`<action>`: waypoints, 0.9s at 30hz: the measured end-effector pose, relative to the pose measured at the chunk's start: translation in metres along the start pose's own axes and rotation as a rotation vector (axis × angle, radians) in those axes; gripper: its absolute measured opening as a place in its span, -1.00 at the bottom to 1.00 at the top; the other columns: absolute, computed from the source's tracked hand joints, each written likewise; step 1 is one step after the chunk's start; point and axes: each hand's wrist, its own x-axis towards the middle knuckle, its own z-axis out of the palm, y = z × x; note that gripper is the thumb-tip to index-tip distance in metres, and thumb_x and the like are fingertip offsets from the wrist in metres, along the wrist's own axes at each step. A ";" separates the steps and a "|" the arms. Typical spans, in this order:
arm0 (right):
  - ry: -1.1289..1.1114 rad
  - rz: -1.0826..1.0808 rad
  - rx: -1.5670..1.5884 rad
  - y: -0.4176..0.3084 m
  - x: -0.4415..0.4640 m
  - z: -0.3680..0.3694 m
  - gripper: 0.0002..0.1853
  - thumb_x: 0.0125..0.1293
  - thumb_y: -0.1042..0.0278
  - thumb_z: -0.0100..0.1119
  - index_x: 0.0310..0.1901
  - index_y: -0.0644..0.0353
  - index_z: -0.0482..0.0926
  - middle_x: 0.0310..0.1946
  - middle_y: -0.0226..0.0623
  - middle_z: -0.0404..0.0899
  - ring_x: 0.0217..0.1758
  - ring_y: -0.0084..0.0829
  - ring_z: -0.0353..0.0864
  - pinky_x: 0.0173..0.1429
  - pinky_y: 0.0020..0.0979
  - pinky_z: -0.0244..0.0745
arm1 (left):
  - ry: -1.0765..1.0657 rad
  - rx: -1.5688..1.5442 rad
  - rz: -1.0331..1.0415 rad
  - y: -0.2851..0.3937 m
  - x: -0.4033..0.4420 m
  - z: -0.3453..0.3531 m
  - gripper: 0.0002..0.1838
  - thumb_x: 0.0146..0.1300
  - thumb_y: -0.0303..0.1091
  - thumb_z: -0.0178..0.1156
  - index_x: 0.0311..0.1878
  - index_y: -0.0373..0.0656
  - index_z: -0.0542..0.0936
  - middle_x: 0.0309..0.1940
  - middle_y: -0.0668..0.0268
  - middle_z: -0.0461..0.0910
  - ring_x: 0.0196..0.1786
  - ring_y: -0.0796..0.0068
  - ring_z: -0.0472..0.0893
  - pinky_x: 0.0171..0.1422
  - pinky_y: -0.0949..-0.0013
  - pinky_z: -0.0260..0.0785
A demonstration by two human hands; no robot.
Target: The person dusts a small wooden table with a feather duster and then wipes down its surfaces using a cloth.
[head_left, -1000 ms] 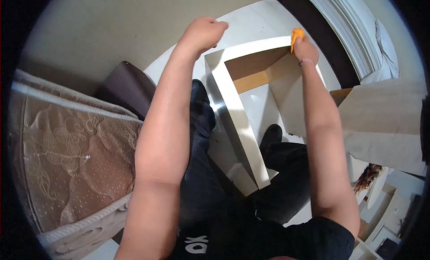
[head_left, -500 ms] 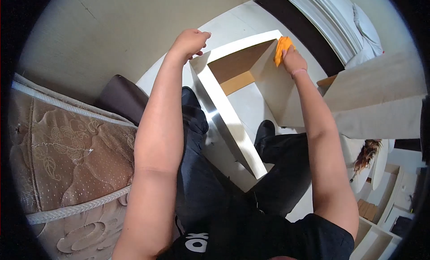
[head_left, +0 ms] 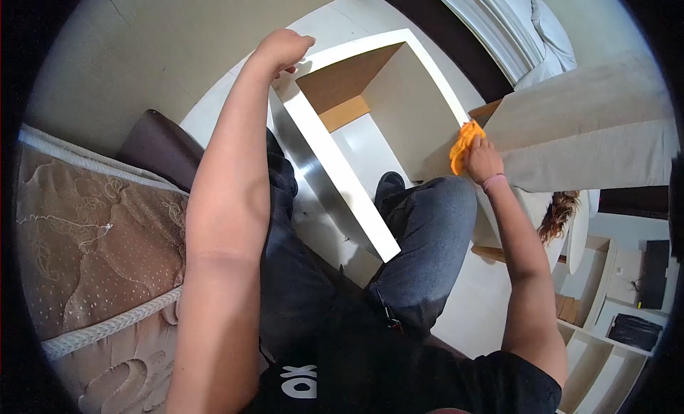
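Note:
A white open-fronted furniture box (head_left: 352, 189) stands between my legs, with a brown inner panel on its far side. My left hand (head_left: 283, 52) is at its far left corner, fingers curled over the edge; the contact is partly hidden. In my right hand (head_left: 484, 162) is a bunched orange cloth (head_left: 466, 145). The cloth touches the right edge of the box, partway along it towards me. My fingers cover part of the cloth.
A brown patterned mattress (head_left: 107, 236) stands at the left, beside a dark brown padded piece (head_left: 159, 149). On the right are a grey-beige covered surface (head_left: 584, 140), a feather duster (head_left: 560, 216) and white shelving (head_left: 593, 371). White bedding (head_left: 491, 29) lies at the back.
My right hand has slid the orange cloth from the far right corner along the right edge towards me. My left hand stays at its corner. My right knee has come up beside the box.

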 end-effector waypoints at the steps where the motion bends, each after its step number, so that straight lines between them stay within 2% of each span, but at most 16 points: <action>1: 0.005 -0.005 -0.002 -0.002 0.006 0.003 -0.35 0.44 0.12 -0.05 0.35 0.51 0.20 0.08 0.14 0.53 0.11 0.00 0.58 0.21 -0.13 0.50 | 0.007 -0.003 -0.002 0.000 0.001 0.000 -0.56 0.28 0.00 0.15 -0.01 -0.18 0.63 -0.30 0.23 0.65 -0.32 0.37 0.62 -0.41 0.24 0.35; 3: 0.253 -0.059 0.100 -0.013 0.031 0.008 -0.35 0.39 0.14 0.05 0.35 0.48 0.21 0.14 0.15 0.42 0.15 -0.05 0.52 0.22 -0.17 0.49 | -0.155 -0.004 -0.001 0.000 0.001 -0.003 -0.47 0.34 0.08 0.12 0.23 -0.06 0.50 0.02 0.29 0.58 -0.13 0.37 0.60 0.00 0.12 0.42; 4: 0.261 -0.073 0.109 -0.021 0.046 0.009 -0.35 0.39 0.14 0.05 0.35 0.48 0.21 0.14 0.15 0.42 0.15 -0.05 0.52 0.22 -0.17 0.49 | -0.099 0.028 0.038 -0.002 -0.001 -0.001 -0.52 0.33 0.04 0.16 0.14 -0.11 0.56 -0.14 0.30 0.62 -0.24 0.43 0.59 -0.16 0.25 0.44; 5: 0.332 -0.106 0.101 -0.030 0.066 0.007 -0.33 0.39 0.18 0.06 0.38 0.47 0.17 0.13 0.14 0.41 0.17 -0.05 0.50 0.24 -0.18 0.47 | -0.079 0.032 0.028 -0.004 -0.001 -0.001 -0.52 0.33 0.04 0.16 0.14 -0.11 0.56 -0.14 0.30 0.62 -0.24 0.43 0.59 -0.16 0.25 0.44; 7: 0.416 -0.159 0.104 -0.052 0.108 0.000 -0.31 0.38 0.22 0.06 0.42 0.46 0.13 0.13 0.13 0.40 0.19 -0.05 0.49 0.25 -0.19 0.45 | -0.098 0.016 0.081 -0.011 0.005 -0.002 -0.58 0.32 -0.01 0.21 0.04 -0.14 0.62 -0.31 0.32 0.62 -0.36 0.48 0.57 -0.30 0.34 0.41; 8: 0.455 -0.131 0.079 -0.065 0.128 -0.003 -0.32 0.38 0.25 0.05 0.41 0.45 0.13 0.13 0.12 0.41 0.19 -0.05 0.49 0.25 -0.20 0.46 | -0.052 0.009 0.089 -0.012 0.005 0.001 -0.62 0.30 -0.06 0.24 -0.03 -0.17 0.66 -0.41 0.33 0.61 -0.45 0.50 0.53 -0.38 0.38 0.38; 9: 0.491 -0.096 0.054 -0.078 0.146 -0.007 -0.34 0.39 0.28 0.03 0.41 0.45 0.13 0.12 0.11 0.41 0.19 -0.05 0.49 0.24 -0.21 0.47 | -0.040 0.016 0.081 -0.012 0.003 0.000 -0.62 0.30 -0.06 0.24 -0.03 -0.17 0.66 -0.41 0.33 0.61 -0.45 0.50 0.53 -0.38 0.38 0.38; 11: 0.412 -0.064 0.101 -0.100 0.186 -0.028 -0.42 0.40 0.30 -0.03 0.38 0.42 0.18 0.12 0.10 0.44 0.17 -0.06 0.52 0.21 -0.23 0.50 | -0.063 0.087 0.193 -0.009 0.002 0.001 -0.57 0.28 -0.02 0.22 -0.02 -0.20 0.67 -0.22 0.13 0.70 -0.22 0.29 0.65 -0.09 0.22 0.49; 12: 0.399 -0.001 0.123 -0.111 0.203 -0.037 -0.47 0.42 0.31 -0.06 0.34 0.41 0.22 0.10 0.09 0.46 0.13 -0.04 0.55 0.19 -0.23 0.52 | -0.049 0.100 0.196 -0.005 0.000 0.003 -0.55 0.28 0.02 0.21 -0.01 -0.18 0.67 -0.16 0.11 0.71 -0.12 0.25 0.64 0.05 0.22 0.47; 13: 0.386 0.062 0.146 -0.119 0.221 -0.041 -0.51 0.43 0.33 -0.09 0.31 0.41 0.25 0.09 0.07 0.49 0.09 -0.03 0.59 0.17 -0.24 0.54 | -0.048 0.111 0.195 -0.003 -0.001 0.003 -0.55 0.28 0.02 0.21 -0.01 -0.18 0.67 -0.16 0.11 0.71 -0.12 0.25 0.64 0.05 0.22 0.47; 15: 0.366 0.101 0.185 -0.131 0.252 -0.053 -0.53 0.43 0.27 -0.06 0.27 0.37 0.28 0.05 0.07 0.51 0.06 0.00 0.62 0.16 -0.23 0.56 | -0.216 0.120 0.168 0.000 -0.001 0.002 -0.53 0.31 0.03 0.19 0.03 -0.17 0.66 -0.08 0.10 0.69 -0.03 0.21 0.64 0.11 0.20 0.46; 17: 0.343 0.142 0.228 -0.133 0.261 -0.054 -0.54 0.42 0.21 -0.02 0.23 0.34 0.32 0.02 0.06 0.54 0.02 0.02 0.65 0.14 -0.22 0.57 | -0.176 0.178 0.200 0.001 -0.008 0.002 -0.52 0.32 0.04 0.17 0.07 -0.17 0.64 -0.03 0.07 0.68 0.02 0.17 0.64 0.14 0.19 0.46; 19: 0.292 0.047 0.360 -0.123 0.251 -0.066 -0.44 0.35 -0.01 0.08 0.18 0.29 0.35 -0.02 0.11 0.59 0.02 0.04 0.67 0.14 -0.17 0.56 | -0.202 0.167 0.190 -0.005 -0.004 0.001 -0.52 0.32 0.03 0.16 0.09 -0.16 0.64 0.00 0.04 0.67 0.07 0.14 0.63 0.18 0.18 0.46; 20: 0.294 0.061 0.353 -0.114 0.250 -0.065 -0.44 0.35 -0.01 0.08 0.18 0.29 0.35 -0.02 0.11 0.59 0.02 0.04 0.67 0.14 -0.17 0.56 | -0.212 0.148 0.201 -0.008 -0.003 -0.001 -0.52 0.32 0.03 0.16 0.09 -0.16 0.64 0.02 0.04 0.66 0.08 0.14 0.63 0.20 0.18 0.44; 22: 0.078 -0.017 0.613 -0.090 0.255 -0.069 -0.34 0.27 -0.17 0.16 0.16 0.24 0.36 -0.05 0.16 0.63 0.06 0.05 0.65 0.15 -0.08 0.52 | -0.211 0.117 0.195 -0.006 -0.004 -0.003 -0.52 0.33 0.03 0.16 0.10 -0.16 0.64 0.02 0.05 0.66 0.09 0.14 0.63 0.21 0.19 0.44; 27: 0.094 0.062 0.656 -0.076 0.204 -0.058 -0.32 0.28 -0.19 0.14 0.20 0.23 0.34 -0.03 0.16 0.63 0.07 0.08 0.63 0.17 -0.02 0.49 | -0.230 0.072 0.170 0.000 -0.007 -0.004 -0.54 0.33 -0.01 0.17 0.08 -0.18 0.63 -0.04 0.10 0.68 0.02 0.22 0.64 0.15 0.24 0.45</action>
